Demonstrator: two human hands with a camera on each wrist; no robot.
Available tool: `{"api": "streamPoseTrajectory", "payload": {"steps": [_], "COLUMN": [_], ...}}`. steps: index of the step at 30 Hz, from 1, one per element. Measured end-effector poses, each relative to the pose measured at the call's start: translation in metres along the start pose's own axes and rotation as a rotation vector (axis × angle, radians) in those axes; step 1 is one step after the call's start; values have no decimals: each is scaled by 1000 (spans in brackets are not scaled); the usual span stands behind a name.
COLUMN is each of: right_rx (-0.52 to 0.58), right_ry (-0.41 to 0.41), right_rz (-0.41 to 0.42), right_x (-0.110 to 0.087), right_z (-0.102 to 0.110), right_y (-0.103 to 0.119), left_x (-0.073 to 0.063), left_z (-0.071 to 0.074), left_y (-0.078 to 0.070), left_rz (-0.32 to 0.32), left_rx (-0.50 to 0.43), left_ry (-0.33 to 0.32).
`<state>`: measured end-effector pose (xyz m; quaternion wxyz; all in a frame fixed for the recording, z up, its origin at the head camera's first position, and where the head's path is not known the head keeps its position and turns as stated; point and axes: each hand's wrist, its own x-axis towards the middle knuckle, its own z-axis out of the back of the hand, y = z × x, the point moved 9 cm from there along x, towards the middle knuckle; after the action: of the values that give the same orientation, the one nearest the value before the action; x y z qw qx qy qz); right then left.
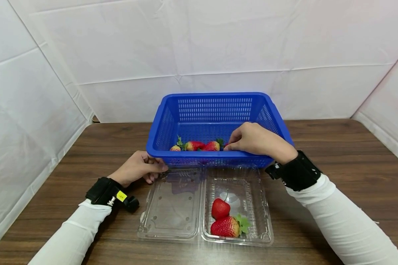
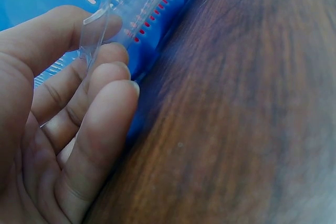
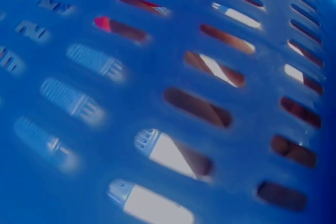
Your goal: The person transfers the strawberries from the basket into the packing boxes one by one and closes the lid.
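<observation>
My left hand point(image 1: 137, 169) pinches the far left corner of a clear plastic lid point(image 1: 175, 206) between thumb and fingers; the left wrist view shows the thin plastic edge point(image 2: 95, 38) there. The lid lies opened out beside its clear tray point(image 1: 252, 187). A large strawberry point(image 1: 223, 226) and a smaller, cherry-like red fruit with a thin stem point(image 1: 220, 208) lie in that tray. Over the near rim of a blue basket point(image 1: 215, 96) reaches my right hand point(image 1: 253, 139), fingers bent down beside red fruit. Its fingertips are partly hidden, so I cannot tell whether they grip it.
Several strawberries point(image 1: 195, 145) lie along the basket's near side, left of the right hand. The basket stands right behind the clear container on a brown wooden table point(image 1: 321, 143). White cloth point(image 1: 219, 44) hangs behind and at both sides. Slotted basket wall point(image 3: 157, 77) fills the right wrist view.
</observation>
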<state>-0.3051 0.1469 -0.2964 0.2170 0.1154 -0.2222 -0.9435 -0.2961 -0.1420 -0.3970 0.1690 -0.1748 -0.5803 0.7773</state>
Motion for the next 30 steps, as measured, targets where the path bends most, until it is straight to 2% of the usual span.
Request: {"api": "streamPoseTrajectory", "payload": {"steps": [7,15,22,30], "right_rx": [-1,3,38,59], "right_ry": [1,19,31,27], "right_rz": [28,12,-13,-4], "right_x": [-1,-2,-1,0], "right_z": [0,-1,-2,-1], "right_y": [2,-1,-3,-2], "left_x": [0,0,0,-1], "left_z": [1,-1,-1,1], "left_y": [1,0,2,0], "left_rz": [5,2,32,33], "left_rx": [4,0,9,16], "left_ry": [-7,-4,-13,-14]}}
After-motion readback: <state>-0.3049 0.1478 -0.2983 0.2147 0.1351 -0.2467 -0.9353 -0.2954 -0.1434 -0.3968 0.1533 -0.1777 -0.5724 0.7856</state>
